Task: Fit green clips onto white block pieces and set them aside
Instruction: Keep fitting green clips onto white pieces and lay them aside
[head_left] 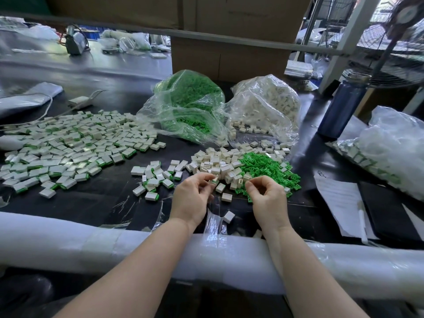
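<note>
- My left hand (pixel 191 198) is curled over the dark worktable (pixel 96 203), thumb and fingertips pinching a white block with a green clip on it (pixel 214 180), just at the near edge of the loose heap.
- My right hand (pixel 267 198) sits just beside it, fingers curled and fingertips drawn together at the edge of the green pile; whether anything is pinched between them I cannot tell, it is too small to see.
- Straight ahead of both hands lies the pile of bare white blocks (pixel 218 161), and touching its right side is the pile of loose green clips (pixel 268 168).
- A few single white blocks lie between and below my hands, one of them (pixel 229 216) on a scrap of clear film near the table edge.
- To the left, a small cluster of finished pieces (pixel 153 177), and farther left a wide spread of finished blocks with green edges (pixel 68 148).
- Behind the piles: a clear bag of green clips (pixel 190 104) and beside it a clear bag of white blocks (pixel 268 104).
- On the right: a dark blue bottle (pixel 341 106), another bag of finished pieces (pixel 390 154), paper sheets (pixel 339 198).
- Both forearms rest over the white padded table rim (pixel 91 246).
</note>
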### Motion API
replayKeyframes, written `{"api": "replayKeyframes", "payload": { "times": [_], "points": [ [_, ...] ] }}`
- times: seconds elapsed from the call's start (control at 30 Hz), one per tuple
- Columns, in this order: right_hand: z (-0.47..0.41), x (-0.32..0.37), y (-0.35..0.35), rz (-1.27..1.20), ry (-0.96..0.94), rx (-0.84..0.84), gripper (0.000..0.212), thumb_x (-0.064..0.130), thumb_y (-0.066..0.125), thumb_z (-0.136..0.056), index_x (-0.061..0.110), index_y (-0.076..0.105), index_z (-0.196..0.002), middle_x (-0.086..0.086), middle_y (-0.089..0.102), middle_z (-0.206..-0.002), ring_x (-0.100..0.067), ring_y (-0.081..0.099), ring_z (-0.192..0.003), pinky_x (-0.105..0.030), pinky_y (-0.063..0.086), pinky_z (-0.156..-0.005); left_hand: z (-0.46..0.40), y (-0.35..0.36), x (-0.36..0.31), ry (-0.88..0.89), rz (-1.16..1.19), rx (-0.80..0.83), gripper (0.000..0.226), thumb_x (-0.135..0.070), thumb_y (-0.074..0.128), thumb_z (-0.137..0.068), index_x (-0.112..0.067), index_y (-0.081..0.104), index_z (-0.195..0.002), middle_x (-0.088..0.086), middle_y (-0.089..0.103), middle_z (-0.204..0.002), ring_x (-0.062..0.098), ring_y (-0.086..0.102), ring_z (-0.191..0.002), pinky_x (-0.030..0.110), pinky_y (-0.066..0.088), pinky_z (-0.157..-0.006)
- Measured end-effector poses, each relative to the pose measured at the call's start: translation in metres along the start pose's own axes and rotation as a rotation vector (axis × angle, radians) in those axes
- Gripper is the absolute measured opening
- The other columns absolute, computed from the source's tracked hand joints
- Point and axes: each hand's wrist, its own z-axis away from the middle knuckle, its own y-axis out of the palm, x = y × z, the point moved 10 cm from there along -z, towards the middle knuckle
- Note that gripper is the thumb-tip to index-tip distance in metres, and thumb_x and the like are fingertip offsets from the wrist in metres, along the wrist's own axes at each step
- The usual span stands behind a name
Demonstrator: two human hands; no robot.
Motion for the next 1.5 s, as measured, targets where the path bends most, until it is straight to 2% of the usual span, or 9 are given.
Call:
{"api": "replayKeyframes", "payload": {
  "times": [0.13, 0.3, 0.57, 0.7, 0.83, 1.0, 1.17, 1.3, 1.5],
  "points": [
    [-0.002, -0.005, -0.007, 0.054, 0.024, -0.069, 0.007, 0.012, 0.064, -0.086, 0.013, 0.063, -0.079, -0.007, 0.064, -0.082, -0.018, 0.056, -0.076, -0.026, 0.043, -0.072, -0.002, -0.028, 0.008, -0.050, -0.097, -0.237, 0.025, -0.003, 0.056, -0.089, -0.014, 0.068, -0.108, 0.006, 0.064, -0.104, 0.017, 0.061, -0.088, 0.017, 0.045, -0.082],
    [-0.004, -0.015, -0.016, 0.129, 0.081, -0.138, 0.008, 0.015, 0.063, -0.087, 0.014, 0.063, -0.079, -0.010, 0.064, -0.089, -0.022, 0.057, -0.081, -0.029, 0.044, -0.072, -0.001, -0.033, 0.015, -0.113, -0.243, -0.275, 0.024, -0.005, 0.056, -0.089, -0.003, 0.065, -0.111, 0.010, 0.046, -0.122, 0.016, 0.047, -0.099, 0.008, 0.028, -0.084],
    [-0.004, -0.025, -0.020, 0.261, 0.175, -0.138, 0.009, 0.015, 0.060, -0.088, 0.017, 0.061, -0.079, -0.010, 0.064, -0.098, -0.025, 0.057, -0.093, -0.025, 0.037, -0.070, -0.002, -0.022, 0.015, -0.147, -0.428, -0.176, 0.036, -0.016, 0.057, -0.090, -0.001, 0.056, -0.122, 0.009, 0.036, -0.132, 0.024, 0.035, -0.123, 0.025, 0.028, -0.103],
    [-0.004, -0.026, -0.015, 0.323, 0.214, -0.096, 0.004, 0.014, 0.060, -0.083, 0.016, 0.062, -0.080, -0.007, 0.063, -0.097, -0.025, 0.055, -0.097, -0.026, 0.039, -0.072, 0.001, -0.015, -0.004, 0.024, -0.509, -0.153, 0.029, -0.018, 0.060, -0.087, -0.014, 0.062, -0.116, 0.004, 0.044, -0.121, 0.022, 0.037, -0.118, 0.032, 0.030, -0.102],
    [-0.002, -0.026, -0.011, 0.402, 0.256, -0.069, 0.006, 0.021, 0.064, -0.078, 0.016, 0.060, -0.078, -0.007, 0.062, -0.097, -0.027, 0.054, -0.099, -0.030, 0.044, -0.080, 0.006, 0.018, -0.022, 0.255, -0.503, 0.061, 0.027, -0.021, 0.059, -0.089, -0.017, 0.064, -0.115, 0.001, 0.047, -0.112, 0.017, 0.040, -0.111, 0.028, 0.034, -0.102],
    [0.000, -0.021, -0.007, 0.557, 0.206, -0.038, 0.022, 0.031, 0.069, -0.078, 0.013, 0.068, -0.089, -0.007, 0.059, -0.106, -0.024, 0.051, -0.106, -0.030, 0.041, -0.089, 0.007, 0.039, -0.017, 0.296, -0.577, 0.217, 0.035, -0.035, 0.051, -0.093, -0.021, 0.058, -0.124, -0.001, 0.040, -0.118, 0.015, 0.033, -0.115, 0.027, 0.027, -0.106],
    [-0.001, -0.014, -0.004, 0.517, 0.130, -0.025, 0.010, 0.023, 0.069, -0.082, 0.014, 0.066, -0.086, -0.001, 0.054, -0.096, -0.024, 0.050, -0.104, -0.032, 0.039, -0.090, 0.006, 0.036, -0.018, 0.280, -0.464, 0.203, 0.021, -0.028, 0.061, -0.088, -0.019, 0.063, -0.107, -0.003, 0.047, -0.112, 0.011, 0.039, -0.111, 0.021, 0.030, -0.100],
    [-0.001, -0.005, -0.004, 0.370, 0.032, -0.046, 0.006, 0.016, 0.063, -0.087, 0.012, 0.060, -0.088, -0.002, 0.060, -0.088, -0.024, 0.056, -0.091, -0.034, 0.044, -0.082, 0.005, 0.027, -0.013, 0.156, -0.214, 0.200, 0.014, -0.016, 0.066, -0.085, -0.023, 0.061, -0.096, -0.011, 0.061, -0.086, 0.006, 0.059, -0.083, 0.012, 0.046, -0.079],
    [0.003, 0.010, 0.005, 0.089, -0.104, 0.013, 0.011, 0.008, 0.066, -0.084, 0.016, 0.059, -0.082, 0.012, 0.058, -0.072, -0.002, 0.055, -0.070, -0.010, 0.042, -0.067, 0.002, 0.021, -0.006, 0.046, 0.116, 0.211, 0.018, -0.010, 0.068, -0.083, -0.026, 0.061, -0.081, 0.000, 0.063, -0.077, 0.014, 0.060, -0.073, 0.026, 0.054, -0.076]
  ]
}}
